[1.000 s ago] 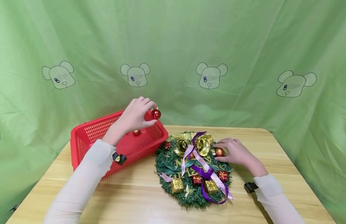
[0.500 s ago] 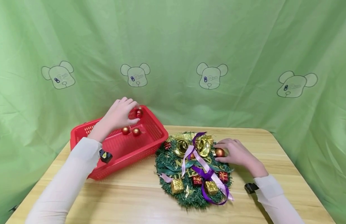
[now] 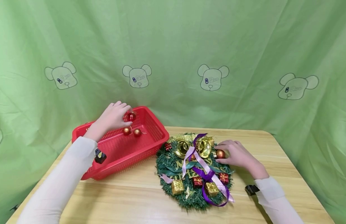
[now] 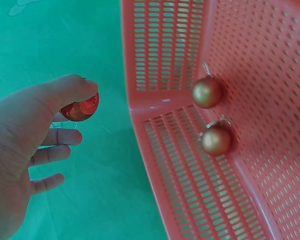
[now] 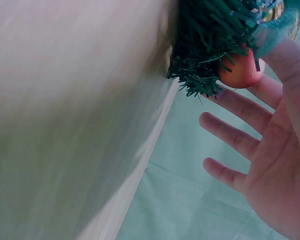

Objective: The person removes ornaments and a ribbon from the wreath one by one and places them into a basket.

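My left hand (image 3: 112,116) is above the back part of the red plastic basket (image 3: 161,137), pinching a shiny red bauble (image 3: 131,116) between thumb and finger. In the left wrist view the red bauble (image 4: 84,109) is beyond the basket's rim, while the other fingers are spread loosely. Two gold baubles (image 3: 137,132) lie on the basket's bottom. My right hand (image 3: 236,154) is at the right edge of a green Christmas wreath (image 3: 173,165), with thumb and fingers around a copper bauble (image 3: 220,154). The right wrist view has that copper bauble (image 5: 240,70) against the tinsel, other fingers extended.
The wreath carries gold bells (image 3: 204,147), purple ribbon (image 3: 208,174), pink ribbon and small gift boxes (image 3: 177,187). It lies flat on the wooden table (image 3: 139,199), right of the basket. A green curtain (image 3: 173,37) hangs behind the table.
My left hand has moved left and slightly down with the red bauble, from over the basket's right end to over its back middle. The right hand has stayed by the copper bauble.
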`<action>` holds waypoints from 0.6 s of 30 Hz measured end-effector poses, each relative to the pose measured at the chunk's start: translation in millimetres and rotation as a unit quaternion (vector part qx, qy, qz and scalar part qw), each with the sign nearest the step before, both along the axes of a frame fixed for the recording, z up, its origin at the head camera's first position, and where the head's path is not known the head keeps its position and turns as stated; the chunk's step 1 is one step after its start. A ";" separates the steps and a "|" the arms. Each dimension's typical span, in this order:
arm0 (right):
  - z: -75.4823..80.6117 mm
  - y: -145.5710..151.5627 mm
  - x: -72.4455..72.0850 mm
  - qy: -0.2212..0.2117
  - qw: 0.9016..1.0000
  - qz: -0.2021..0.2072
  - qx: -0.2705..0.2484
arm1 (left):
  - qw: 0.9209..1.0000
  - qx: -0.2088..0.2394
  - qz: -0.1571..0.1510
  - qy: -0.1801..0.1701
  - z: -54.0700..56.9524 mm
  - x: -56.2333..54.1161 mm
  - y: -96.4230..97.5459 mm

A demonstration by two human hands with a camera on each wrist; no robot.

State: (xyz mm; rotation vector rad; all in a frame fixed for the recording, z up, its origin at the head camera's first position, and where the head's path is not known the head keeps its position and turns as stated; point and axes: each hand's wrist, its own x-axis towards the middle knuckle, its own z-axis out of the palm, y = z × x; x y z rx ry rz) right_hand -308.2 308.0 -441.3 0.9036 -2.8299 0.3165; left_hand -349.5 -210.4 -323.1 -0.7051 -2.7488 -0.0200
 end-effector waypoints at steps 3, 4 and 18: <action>0.1 0.6 -0.2 0.001 1.000 0.000 0.001 | 1.000 -0.009 0.006 -0.011 -1.9 -0.7 -3.8; 0.1 0.7 -0.5 0.002 1.000 0.001 0.001 | 1.000 -0.010 0.008 -0.014 -2.8 -1.1 -5.3; -2.4 2.7 -1.2 0.002 1.000 0.002 0.004 | 0.999 -0.010 0.028 -0.040 -9.5 -5.5 -14.7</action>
